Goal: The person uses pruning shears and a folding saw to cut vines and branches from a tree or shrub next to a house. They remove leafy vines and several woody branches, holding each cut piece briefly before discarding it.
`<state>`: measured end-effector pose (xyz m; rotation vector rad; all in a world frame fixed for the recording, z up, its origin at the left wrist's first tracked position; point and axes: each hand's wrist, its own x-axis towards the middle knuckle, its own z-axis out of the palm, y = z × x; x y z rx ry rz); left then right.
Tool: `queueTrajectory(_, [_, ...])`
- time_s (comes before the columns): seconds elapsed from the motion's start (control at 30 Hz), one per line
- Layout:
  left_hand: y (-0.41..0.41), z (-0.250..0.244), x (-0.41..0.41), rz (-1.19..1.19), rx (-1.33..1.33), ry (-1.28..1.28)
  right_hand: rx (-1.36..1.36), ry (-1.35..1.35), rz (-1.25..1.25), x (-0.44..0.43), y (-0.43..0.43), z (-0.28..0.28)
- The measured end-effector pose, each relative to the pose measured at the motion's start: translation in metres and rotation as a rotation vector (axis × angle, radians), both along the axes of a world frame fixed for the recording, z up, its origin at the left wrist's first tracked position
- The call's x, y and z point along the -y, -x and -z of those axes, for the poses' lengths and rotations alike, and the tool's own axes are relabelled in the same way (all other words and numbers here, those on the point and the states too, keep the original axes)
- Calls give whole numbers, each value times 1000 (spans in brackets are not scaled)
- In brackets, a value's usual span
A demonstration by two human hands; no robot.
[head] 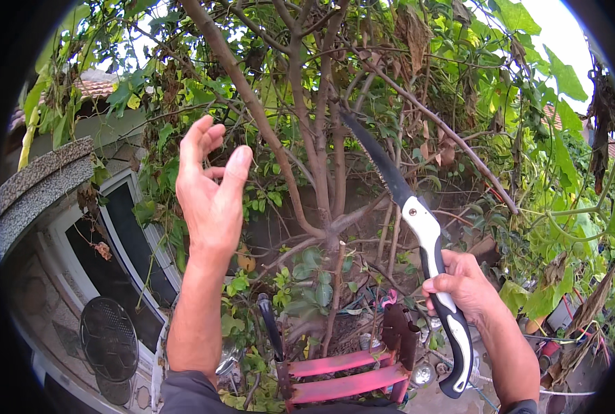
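Note:
My right hand (460,287) grips a folding pruning saw (437,259) by its black and white handle. The saw's dark, toothed blade is unfolded and points up and to the left, its tip near the thin upright stems of a tree (325,155). Raised at the left, my left hand (211,186) holds nothing; its fingers are partly curled and the thumb stands apart. A long bare branch (442,121) slants down to the right above the blade. A cut stub (338,269) rises in front of the tree's base.
Below me is a red metal frame with rungs (349,380) and a black tubular end (269,321). At the left are a stone ledge (48,181), a white-framed window (126,222) and a round dark mesh disc (109,339). Vines hang on both sides; cords (561,393) lie lower right.

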<state>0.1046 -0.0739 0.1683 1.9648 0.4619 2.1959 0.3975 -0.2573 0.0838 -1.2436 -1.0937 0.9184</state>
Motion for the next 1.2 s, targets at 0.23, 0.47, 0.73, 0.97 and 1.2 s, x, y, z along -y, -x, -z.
queueTrajectory(0.23, [12,-152,-148,520,83,344,35,87,-82,-20,6,12])
queueTrajectory(0.47, [-34,-155,-167,473,349,75,42,158,-105,-17,17,18])
queueTrajectory(0.73, [-37,-158,-172,468,350,78,13,70,-163,-19,39,14])
queueTrajectory(0.97, [-43,-157,-168,492,347,142,9,2,-186,-37,50,8])
queueTrajectory(1.2, [-34,-155,-169,441,325,129,-22,-49,-228,-36,52,7])
